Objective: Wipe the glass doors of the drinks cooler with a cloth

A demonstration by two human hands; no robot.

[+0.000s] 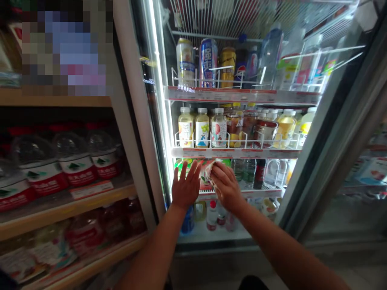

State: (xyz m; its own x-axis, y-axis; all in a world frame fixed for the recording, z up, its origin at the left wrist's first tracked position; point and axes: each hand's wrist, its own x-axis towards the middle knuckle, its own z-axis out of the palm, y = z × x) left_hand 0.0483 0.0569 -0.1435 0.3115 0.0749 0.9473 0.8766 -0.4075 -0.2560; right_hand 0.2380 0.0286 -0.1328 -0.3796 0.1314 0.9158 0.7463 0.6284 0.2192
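Observation:
My left hand (186, 185) is raised with its fingers spread, palm toward the glass door (193, 237) of a lit drinks cooler, and it holds nothing. Just to its right, my right hand (226, 186) grips a crumpled white cloth or tissue (211, 171) and presses it toward the glass. Part of the cloth is hidden under the fingers. Behind both hands, through the glass, are green and red packs (207, 181) on a low shelf. Whether the left palm touches the glass I cannot tell.
Inside the cooler stand cans (208, 62) on an upper shelf and tea bottles (202, 128) on the middle one. A bright light strip (160, 80) runs down its left side. Wooden shelves (60, 213) with large red-labelled water bottles (75, 165) flank it at left. Another glass door (341, 193) is at right.

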